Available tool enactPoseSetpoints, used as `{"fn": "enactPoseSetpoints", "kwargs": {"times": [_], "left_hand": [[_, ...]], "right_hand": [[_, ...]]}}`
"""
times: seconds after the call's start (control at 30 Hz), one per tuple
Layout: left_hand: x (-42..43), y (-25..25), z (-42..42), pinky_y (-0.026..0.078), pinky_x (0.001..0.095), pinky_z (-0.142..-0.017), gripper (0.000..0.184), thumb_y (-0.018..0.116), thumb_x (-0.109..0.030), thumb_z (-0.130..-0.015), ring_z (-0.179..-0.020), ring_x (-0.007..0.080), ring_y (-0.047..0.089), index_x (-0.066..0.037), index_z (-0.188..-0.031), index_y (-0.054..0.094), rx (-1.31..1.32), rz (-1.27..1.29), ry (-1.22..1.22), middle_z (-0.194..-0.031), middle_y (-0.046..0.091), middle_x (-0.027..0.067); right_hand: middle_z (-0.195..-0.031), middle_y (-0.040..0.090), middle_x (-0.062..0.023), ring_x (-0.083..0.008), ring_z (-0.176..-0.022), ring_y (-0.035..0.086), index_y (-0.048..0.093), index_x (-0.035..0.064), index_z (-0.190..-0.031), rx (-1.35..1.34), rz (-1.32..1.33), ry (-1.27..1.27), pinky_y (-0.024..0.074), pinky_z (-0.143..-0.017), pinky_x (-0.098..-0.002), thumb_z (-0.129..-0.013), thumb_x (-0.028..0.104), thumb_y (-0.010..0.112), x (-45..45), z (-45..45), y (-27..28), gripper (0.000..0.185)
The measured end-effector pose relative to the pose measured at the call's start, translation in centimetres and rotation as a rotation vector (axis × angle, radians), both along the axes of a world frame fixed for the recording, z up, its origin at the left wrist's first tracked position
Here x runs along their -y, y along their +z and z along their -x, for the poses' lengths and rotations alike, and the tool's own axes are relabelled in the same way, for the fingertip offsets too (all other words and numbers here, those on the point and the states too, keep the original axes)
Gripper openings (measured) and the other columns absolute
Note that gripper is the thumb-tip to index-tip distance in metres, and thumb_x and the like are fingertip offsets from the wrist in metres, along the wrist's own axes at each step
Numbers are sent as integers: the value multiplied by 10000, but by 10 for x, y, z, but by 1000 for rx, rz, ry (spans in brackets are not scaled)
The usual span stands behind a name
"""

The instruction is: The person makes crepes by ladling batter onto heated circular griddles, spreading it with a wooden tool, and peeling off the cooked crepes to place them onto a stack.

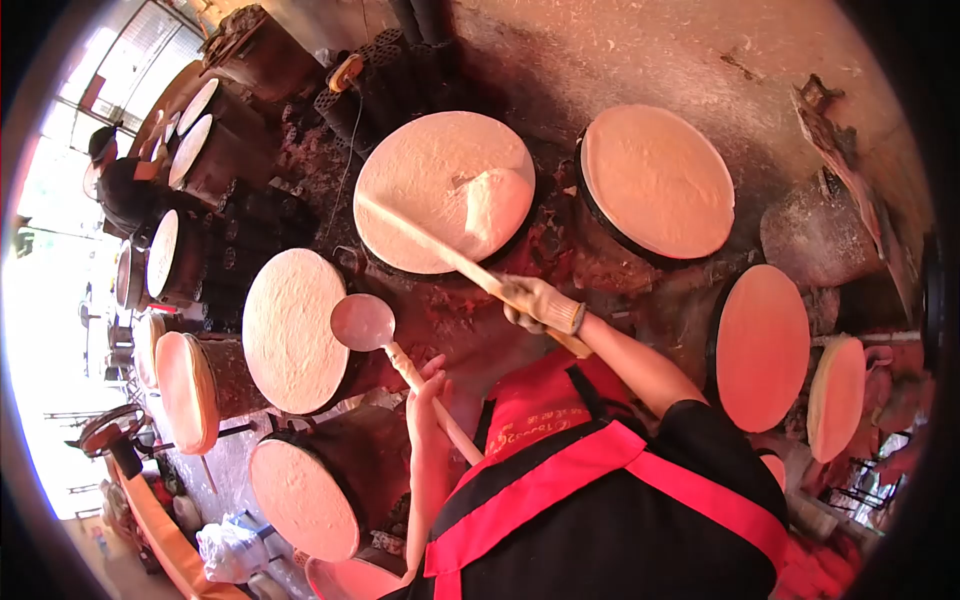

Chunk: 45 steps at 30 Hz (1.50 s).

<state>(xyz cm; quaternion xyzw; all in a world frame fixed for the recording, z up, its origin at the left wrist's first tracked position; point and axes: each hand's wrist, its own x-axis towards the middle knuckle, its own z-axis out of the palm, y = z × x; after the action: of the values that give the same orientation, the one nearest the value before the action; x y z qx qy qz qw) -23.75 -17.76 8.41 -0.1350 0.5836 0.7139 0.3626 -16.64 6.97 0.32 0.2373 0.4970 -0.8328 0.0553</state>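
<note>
My right hand (541, 304), in a knitted glove, grips a long flat wooden stick (430, 240). The stick reaches across a large round griddle (440, 265) covered with a pale batter sheet (420, 160). A smoother, lighter patch of batter (497, 205) lies on the sheet's right part, with a small gap beside it. My bare left hand (429, 398) is around the wooden handle of a ladle (363, 322), some fingers partly stretched. The ladle's round bowl overlaps the right edge of another pale, batter-covered griddle (292, 335); whether it touches cannot be seen.
More pale-topped round griddles stand around me: one at upper right (657, 180), one at right (763, 348), one at lower left (303, 498). Stacked round sheets (187, 392) are at left. Dark cylinders (265, 215) stand near a person (130, 180) at far left. A wall (650, 60) rises behind.
</note>
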Motion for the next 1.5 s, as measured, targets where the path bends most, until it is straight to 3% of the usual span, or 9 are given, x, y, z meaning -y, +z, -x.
{"fn": "enactPoseSetpoints", "kwargs": {"times": [0.2, 0.27, 0.4, 0.53, 0.9, 1.1, 1.23, 1.43, 1.5], "left_hand": [[-34, -4, -12, 443, 192, -615, 278, 604, -121, -881, -697, 52, 498, -35, -1143, 578, 41, 17, -8, -811, 515, -33], [-44, -14, -13, 392, 188, -509, 268, 614, -159, -897, -604, 45, 454, -35, -1131, 576, 32, 5, -12, -717, 449, -48], [-61, -1, -8, 282, 194, -422, 227, 602, -202, -917, -504, 35, 353, -46, -1080, 575, 90, 5, -49, -673, 399, -54], [-56, -2, 8, 262, 196, -400, 93, 548, -144, -930, -481, 34, 325, -75, -988, 526, 90, -60, -62, -653, 375, -55], [-57, -6, 28, 332, 187, -426, 88, 519, -106, -939, -563, 67, 404, -53, -1009, 511, 95, -77, -212, -785, 472, 10], [-72, -16, 67, 327, 189, -412, 108, 535, -158, -938, -554, 60, 426, -64, -901, 494, 3, 28, -367, -759, 474, 3], [-111, -34, 100, 371, 235, -401, 167, 515, -165, -924, -451, 98, 397, -64, -811, 445, -166, 43, -370, -629, 436, 14], [-159, -46, 98, 384, 248, -415, 100, 499, -85, -851, -466, 130, 406, -37, -798, 429, 202, 34, -356, -649, 433, 27], [-148, -32, 108, 374, 228, -431, 93, 495, -85, -880, -499, 99, 417, -41, -814, 446, 517, -435, -241, -675, 439, 13]], "right_hand": [[-605, 524, 13, -47, -343, 331, 475, 145, -1347, 66, -307, -150, 237, -304, -226, -965, 419, 490, -114, -14, -8, 470], [-833, 634, -61, -157, -634, 576, 502, 69, -1316, -68, -569, -127, 468, -567, -289, -973, 329, 495, -125, 22, 6, 431], [-1241, 578, -187, -262, -1136, 578, 569, 26, -1234, -393, -1079, -103, 448, -922, -314, -934, 174, 555, -96, 65, -28, 335], [-1279, 578, -121, -162, -1209, 506, 540, -20, -1266, -266, -439, -337, 376, -1019, -264, -924, 175, 596, -89, 26, -26, 397], [-557, 391, 103, -11, -417, 297, 617, 106, -1193, -3, -96, -682, 238, -376, -205, -921, 235, 607, -86, 17, 16, 302], [-585, 421, 106, -5, -413, 333, 576, 131, -1280, 106, -127, -298, 265, -372, -193, -907, 246, 629, -61, -28, 39, 394], [-607, 460, 98, -15, -418, 347, 563, 180, -1291, 70, -105, -574, 278, -357, -206, -902, 267, 646, -53, -31, 1, 407], [-519, 405, 67, -47, -337, 306, 583, 266, -1242, 85, 137, -391, 229, -304, -233, -910, 310, 625, 1, -4, 1, 338], [-523, 412, 63, -47, -343, 313, 578, 263, -1252, 49, 219, -324, 231, -304, -234, -901, 305, 635, 4, -2, 16, 358]]}}
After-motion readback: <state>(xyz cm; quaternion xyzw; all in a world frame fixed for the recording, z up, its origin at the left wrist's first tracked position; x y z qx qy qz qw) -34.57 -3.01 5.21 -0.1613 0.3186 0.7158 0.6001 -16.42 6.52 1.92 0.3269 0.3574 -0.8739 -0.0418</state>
